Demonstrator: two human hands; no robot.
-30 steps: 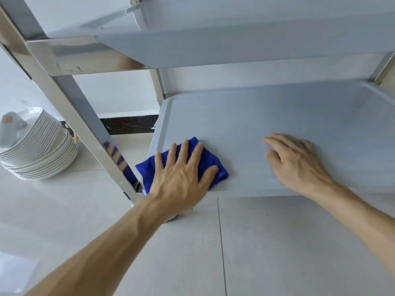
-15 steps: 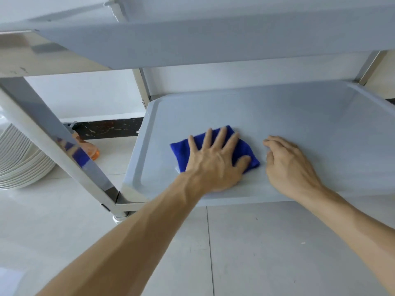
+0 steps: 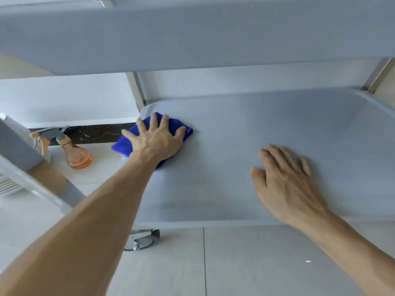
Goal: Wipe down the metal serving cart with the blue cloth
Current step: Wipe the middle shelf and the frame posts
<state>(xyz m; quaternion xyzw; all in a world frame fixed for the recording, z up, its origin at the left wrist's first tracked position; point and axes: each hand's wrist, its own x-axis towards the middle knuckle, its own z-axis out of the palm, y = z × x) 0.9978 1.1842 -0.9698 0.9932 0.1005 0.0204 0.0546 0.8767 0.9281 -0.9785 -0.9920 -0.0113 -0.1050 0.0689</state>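
The metal serving cart's lower shelf fills the middle of the head view, with an upper shelf overhead. A folded blue cloth lies at the shelf's far left edge, partly hanging over the rim. My left hand presses flat on the cloth with fingers spread and straight. My right hand rests palm down on the bare shelf near the front edge, fingers straight, well to the right of the cloth.
An orange spray bottle stands on the pale tiled floor left of the cart. A stack of white plates sits at the far left behind a slanted cart post. A caster wheel shows under the front edge.
My left hand has slid the cloth from the shelf's front middle back and left to the far left edge. The right hand stays flat on the shelf. The view shifted, revealing the spray bottle.
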